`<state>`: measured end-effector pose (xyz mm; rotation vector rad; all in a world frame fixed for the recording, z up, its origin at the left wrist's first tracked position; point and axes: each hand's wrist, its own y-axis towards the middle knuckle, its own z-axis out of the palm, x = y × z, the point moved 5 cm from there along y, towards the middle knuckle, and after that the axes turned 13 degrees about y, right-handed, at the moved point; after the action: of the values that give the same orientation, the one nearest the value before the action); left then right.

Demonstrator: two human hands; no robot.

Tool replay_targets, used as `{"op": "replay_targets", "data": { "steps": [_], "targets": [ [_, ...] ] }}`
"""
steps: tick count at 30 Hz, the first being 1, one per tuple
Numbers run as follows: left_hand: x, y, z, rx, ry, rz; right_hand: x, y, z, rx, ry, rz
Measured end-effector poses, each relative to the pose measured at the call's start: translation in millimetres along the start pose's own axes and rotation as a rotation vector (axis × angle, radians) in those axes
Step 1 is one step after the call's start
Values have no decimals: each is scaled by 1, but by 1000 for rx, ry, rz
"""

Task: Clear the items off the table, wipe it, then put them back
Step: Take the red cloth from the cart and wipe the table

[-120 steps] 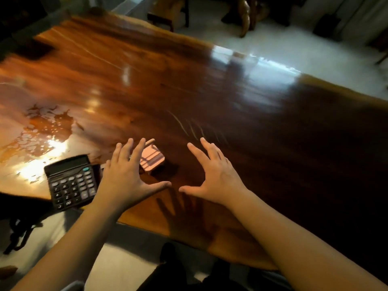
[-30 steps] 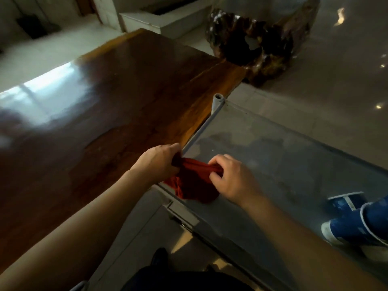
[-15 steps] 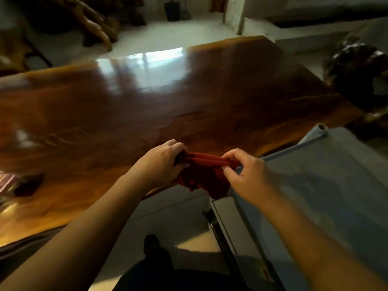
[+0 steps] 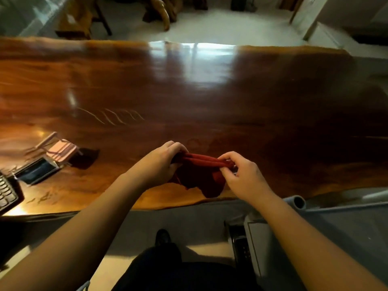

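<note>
A red cloth [image 4: 199,173] hangs bunched between both my hands, just above the near edge of the glossy wooden table [image 4: 189,97]. My left hand [image 4: 161,159] grips its left end and my right hand [image 4: 241,175] pinches its right end. At the table's near left lie a pink box-like item [image 4: 62,151], a dark flat item in a clear frame [image 4: 37,171] and a black calculator [image 4: 7,195] cut off by the frame's edge.
A grey metal surface with a tube end [image 4: 298,202] stands at my lower right, below the table's edge. Wooden furniture [image 4: 84,15] and a pale tiled floor [image 4: 220,24] lie beyond the far side. My legs and the floor show below.
I took the red cloth off the grey surface on the right and turned left with it. The cloth is now over the wooden table's near edge, and the items at the left have come into view.
</note>
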<state>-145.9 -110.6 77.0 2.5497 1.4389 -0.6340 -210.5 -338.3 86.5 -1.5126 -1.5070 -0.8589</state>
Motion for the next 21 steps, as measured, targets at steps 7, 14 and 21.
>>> {"op": "replay_targets", "data": {
  "steps": [7, 14, 21],
  "targets": [
    [67, 47, -5, 80, -92, -29, -6, 75, 31, -13, 5, 81],
    [83, 97, 19, 229, -245, -83, -38, 112, 23, -25, 22, 257],
    [68, 156, 67, 326, -335, -173, -98, 156, -21, -76, 63, 448]
  ]
}}
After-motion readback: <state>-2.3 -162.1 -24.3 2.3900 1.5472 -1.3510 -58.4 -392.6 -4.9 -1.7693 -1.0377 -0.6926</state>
